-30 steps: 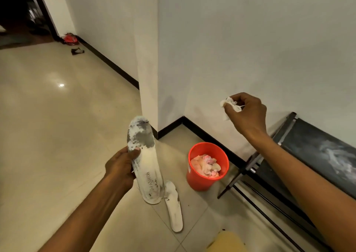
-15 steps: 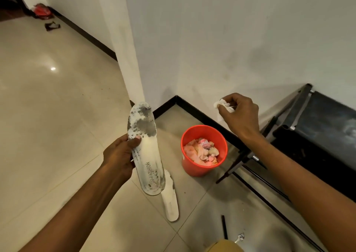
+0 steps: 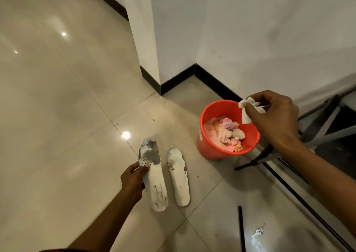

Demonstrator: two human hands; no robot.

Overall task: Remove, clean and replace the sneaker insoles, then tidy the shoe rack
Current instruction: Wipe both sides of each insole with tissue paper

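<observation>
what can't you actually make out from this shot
Head view only:
The shoe rack is cut off by the right edge; no sneakers show.
The orange bucket has its bottom buried under crumpled waste.
The insole in the left hand turns its underside away.
The small shiny object on the floor is too blurred to name.
The white wipe is partly hidden by the right hand.

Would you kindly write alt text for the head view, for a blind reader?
A person's left hand grips a stained white insole while the right hand pinches a crumpled tissue over an orange bin; a second insole lies on the floor.
</observation>
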